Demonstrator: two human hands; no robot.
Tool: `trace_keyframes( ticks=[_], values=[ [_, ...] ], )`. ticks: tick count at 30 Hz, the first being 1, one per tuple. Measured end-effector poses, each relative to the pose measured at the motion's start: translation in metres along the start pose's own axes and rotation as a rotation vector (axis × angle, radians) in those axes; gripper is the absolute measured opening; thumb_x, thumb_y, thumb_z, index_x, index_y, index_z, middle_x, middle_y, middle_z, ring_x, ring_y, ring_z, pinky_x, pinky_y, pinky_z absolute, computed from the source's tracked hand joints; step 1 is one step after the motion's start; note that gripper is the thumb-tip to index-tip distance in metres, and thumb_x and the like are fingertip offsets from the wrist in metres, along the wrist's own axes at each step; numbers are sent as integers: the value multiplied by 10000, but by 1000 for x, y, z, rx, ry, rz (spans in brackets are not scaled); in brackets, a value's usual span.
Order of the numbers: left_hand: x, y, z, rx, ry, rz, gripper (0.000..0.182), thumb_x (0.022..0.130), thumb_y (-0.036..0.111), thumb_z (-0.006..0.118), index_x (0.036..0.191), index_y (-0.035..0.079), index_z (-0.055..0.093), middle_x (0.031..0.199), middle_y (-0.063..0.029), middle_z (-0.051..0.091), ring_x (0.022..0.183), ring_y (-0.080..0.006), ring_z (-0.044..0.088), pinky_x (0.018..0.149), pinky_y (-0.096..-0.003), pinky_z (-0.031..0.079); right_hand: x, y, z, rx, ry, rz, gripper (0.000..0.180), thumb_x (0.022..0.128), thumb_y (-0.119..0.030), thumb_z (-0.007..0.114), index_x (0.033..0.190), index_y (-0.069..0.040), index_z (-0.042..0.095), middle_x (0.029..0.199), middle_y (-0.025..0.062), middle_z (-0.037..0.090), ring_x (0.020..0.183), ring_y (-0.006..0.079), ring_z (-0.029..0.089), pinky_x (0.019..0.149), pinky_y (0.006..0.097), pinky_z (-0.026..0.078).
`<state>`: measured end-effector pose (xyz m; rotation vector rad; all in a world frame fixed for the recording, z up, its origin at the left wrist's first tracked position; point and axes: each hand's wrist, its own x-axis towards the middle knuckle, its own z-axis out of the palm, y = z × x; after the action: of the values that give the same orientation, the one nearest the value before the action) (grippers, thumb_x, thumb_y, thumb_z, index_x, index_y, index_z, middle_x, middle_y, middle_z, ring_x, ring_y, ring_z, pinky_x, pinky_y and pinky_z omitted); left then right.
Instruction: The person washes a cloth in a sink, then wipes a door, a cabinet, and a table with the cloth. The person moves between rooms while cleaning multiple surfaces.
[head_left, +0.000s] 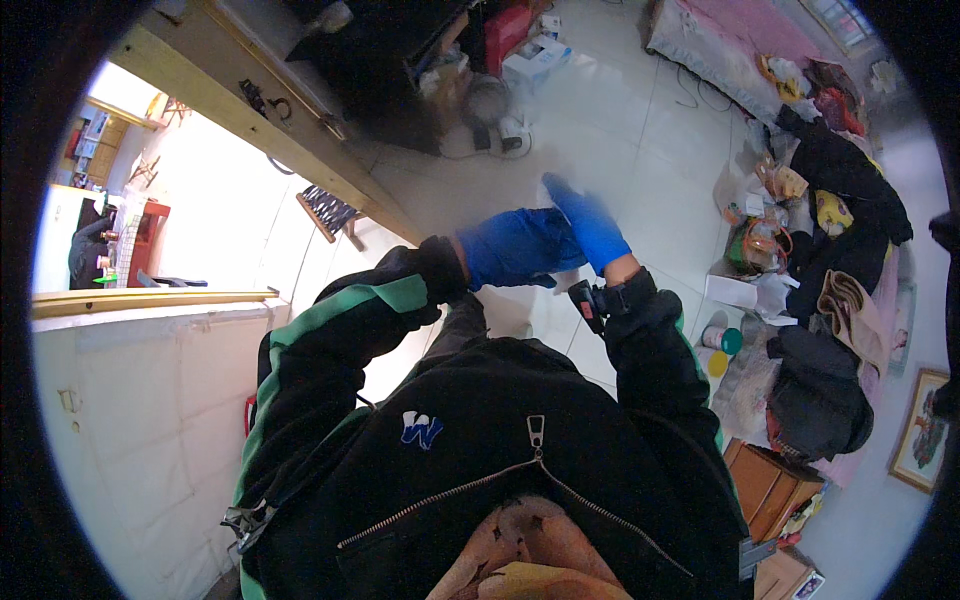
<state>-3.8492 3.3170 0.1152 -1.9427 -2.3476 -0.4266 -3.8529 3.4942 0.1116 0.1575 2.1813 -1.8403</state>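
Blue gloves cover both hands, which meet in front of my chest above the tiled floor. From the left, my left hand (517, 247) reaches across, its far part overlapped by my right hand (589, 229). My right hand slants up and to the left, with its fingers stretched out and slightly blurred at the tips. Where the hands overlap, the exact finger contact is hidden, and no separate object shows between them. A black device (587, 304) is strapped at my right wrist. Black sleeves with green stripes cover both arms.
Wooden door frame (300, 165) at upper left, a patterned folding stool (328, 213) beyond it. White wall (165, 390) on the left. Boxes (536, 60) and a fan-like item stand at the top. Clothes (821, 382), bags and lidded jars (721, 340) crowd the right side.
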Motion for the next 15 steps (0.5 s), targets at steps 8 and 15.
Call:
trace_keyframes(
  ticks=[8, 15],
  values=[
    [12, -5, 1, -229, 72, -69, 475, 941, 320, 556, 1390, 183, 485, 1449, -102, 441, 1354, -297, 392, 1157, -416, 280, -8, -26, -2, 34, 145, 201, 699, 908, -598, 509, 1245, 10, 581, 1032, 165, 650, 910, 232, 619, 832, 376, 482],
    [25, 4, -1, -345, 194, -181, 395, 927, 292, 606, 1260, 86, 557, 1261, -160, 567, 1154, -340, 543, 1030, -424, 427, -5, -20, -8, 224, 317, 132, 522, 860, -526, 651, 932, -9, 651, 770, 93, 664, 624, 164, 633, 588, 288, 488]
  ],
)
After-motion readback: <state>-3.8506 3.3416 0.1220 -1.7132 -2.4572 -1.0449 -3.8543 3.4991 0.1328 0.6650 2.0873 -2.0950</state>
